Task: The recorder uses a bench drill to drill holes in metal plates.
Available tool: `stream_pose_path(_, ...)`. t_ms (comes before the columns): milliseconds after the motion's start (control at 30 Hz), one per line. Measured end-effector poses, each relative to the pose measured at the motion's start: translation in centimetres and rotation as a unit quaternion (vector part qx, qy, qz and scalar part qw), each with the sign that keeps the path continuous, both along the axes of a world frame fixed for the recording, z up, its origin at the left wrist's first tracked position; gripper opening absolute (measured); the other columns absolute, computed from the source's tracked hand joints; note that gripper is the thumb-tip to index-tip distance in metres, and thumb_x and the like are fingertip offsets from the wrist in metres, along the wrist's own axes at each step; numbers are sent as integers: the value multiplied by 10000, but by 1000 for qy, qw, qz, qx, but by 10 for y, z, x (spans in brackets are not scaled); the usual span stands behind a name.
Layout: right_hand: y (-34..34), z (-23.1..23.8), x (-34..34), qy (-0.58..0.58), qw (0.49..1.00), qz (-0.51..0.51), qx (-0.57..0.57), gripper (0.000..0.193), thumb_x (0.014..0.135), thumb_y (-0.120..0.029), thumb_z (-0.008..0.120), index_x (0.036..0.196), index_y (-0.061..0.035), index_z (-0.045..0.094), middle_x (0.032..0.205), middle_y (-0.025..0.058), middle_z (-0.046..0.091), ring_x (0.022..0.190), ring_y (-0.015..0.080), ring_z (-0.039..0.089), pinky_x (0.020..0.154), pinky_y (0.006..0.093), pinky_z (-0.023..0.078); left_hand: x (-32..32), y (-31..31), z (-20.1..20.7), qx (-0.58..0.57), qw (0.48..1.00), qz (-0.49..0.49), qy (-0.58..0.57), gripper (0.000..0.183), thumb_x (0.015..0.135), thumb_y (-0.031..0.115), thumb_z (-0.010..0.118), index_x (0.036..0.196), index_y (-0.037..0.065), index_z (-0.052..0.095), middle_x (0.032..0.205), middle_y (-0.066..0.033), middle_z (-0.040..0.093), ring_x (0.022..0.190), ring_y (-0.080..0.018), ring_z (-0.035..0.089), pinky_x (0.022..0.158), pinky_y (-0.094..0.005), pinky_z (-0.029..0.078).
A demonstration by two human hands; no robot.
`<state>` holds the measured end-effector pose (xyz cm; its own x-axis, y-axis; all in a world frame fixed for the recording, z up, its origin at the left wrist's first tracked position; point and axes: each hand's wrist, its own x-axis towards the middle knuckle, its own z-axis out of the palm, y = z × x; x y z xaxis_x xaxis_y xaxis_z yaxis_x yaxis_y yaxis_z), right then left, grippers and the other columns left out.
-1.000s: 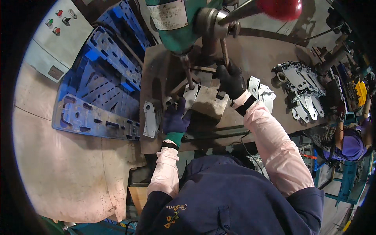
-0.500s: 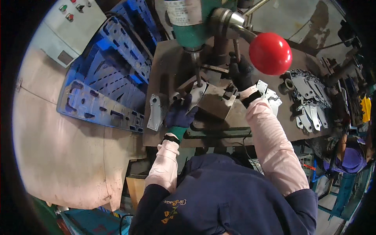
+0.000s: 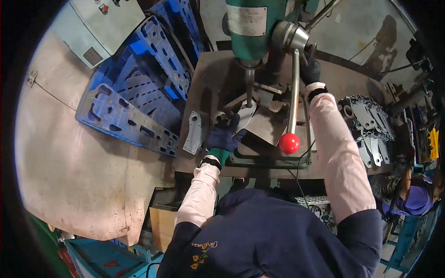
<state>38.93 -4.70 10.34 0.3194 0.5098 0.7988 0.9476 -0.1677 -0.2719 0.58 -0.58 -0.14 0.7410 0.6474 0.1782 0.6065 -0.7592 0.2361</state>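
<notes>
A green drill press (image 3: 248,34) stands before me, its spindle and bit (image 3: 249,85) pointing down onto a grey metal plate (image 3: 247,116). That plate lies at the side of a block-like metal fixture (image 3: 266,125). My left hand (image 3: 225,136), in a dark glove, is closed on the plate's near end. My gloved right hand (image 3: 309,69) is up beside the press's feed hub, closed round a feed lever that is mostly hidden. Another feed lever (image 3: 295,92) slants down toward me from the hub, tipped with a red ball knob (image 3: 289,143).
Grey plates (image 3: 194,132) lie left of my left hand. A heap of similar plates (image 3: 368,113) covers the worktable's right side. Blue plastic pallets (image 3: 125,111) and a pale control box (image 3: 104,30) stand at the left. A thin cable (image 3: 299,185) hangs over the front edge.
The red-knobbed lever has swung down and toward me. My right hand has moved away and to the right, beside the hub. My left hand stays at the plate while the whole view has shifted.
</notes>
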Motion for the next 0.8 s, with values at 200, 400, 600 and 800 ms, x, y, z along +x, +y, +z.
stream_pose_path(200,-6,10,-17,56,998,-1,0,188,814,-185,643,991,-127,663,817,178,643,738,392,624,652,469,506,-3,0,-5,13,1000,2,-6,726,866,610,503,1485,288,305,1431,-220,419,1239,-430,477,970,-532,439)
stream_pose_path(400,-39,-7,-112,538,828,157,-22,182,931,-113,570,1069,-12,631,835,24,615,692,118,586,586,301,487,-12,5,-14,-2,999,-3,50,722,883,594,494,1500,290,274,1477,-190,377,1289,-413,442,1006,-514,421)
stream_pose_path(600,-49,-7,-168,476,858,154,115,231,945,-261,586,890,-42,630,655,17,574,539,92,489,486,306,389,2,-1,16,9,997,-11,74,717,895,589,486,1497,250,293,1472,-185,389,1314,-382,425,1064,-465,377)
stream_pose_path(800,-95,112,-232,662,671,333,20,356,981,-268,462,1189,-12,598,725,-4,548,543,68,459,496,210,369,-3,0,8,63,996,-46,-43,667,864,546,565,1415,194,435,1234,-238,569,1127,-419,554,915,-507,478)
